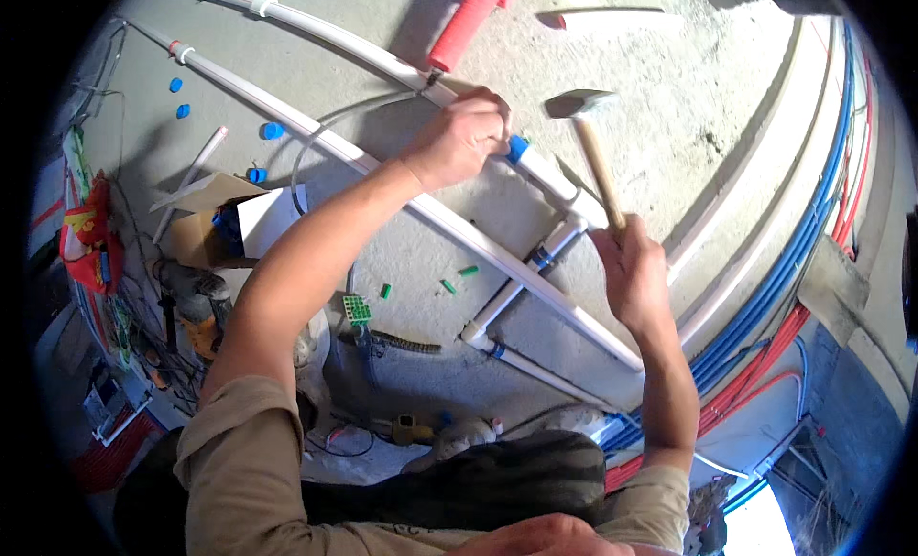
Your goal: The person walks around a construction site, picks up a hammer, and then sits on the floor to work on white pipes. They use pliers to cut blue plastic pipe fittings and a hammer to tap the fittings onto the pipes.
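My left hand (462,135) is closed around a small blue clip (516,149) that it presses against a long white pipe (316,30) lying across the concrete floor. My right hand (631,269) grips the wooden handle of a hammer (595,154), whose metal head is raised just right of the left hand and above the pipe. A second white pipe (449,226) runs parallel below, joined by a short cross piece with blue bands (540,260).
A red corrugated tube (466,22) lies at the top. An open cardboard box (225,221) and loose blue clips (273,130) sit at left, small green plugs (445,286) near the middle. Blue and red pipes (765,307) bundle along the right wall. Tools and cables crowd the lower left.
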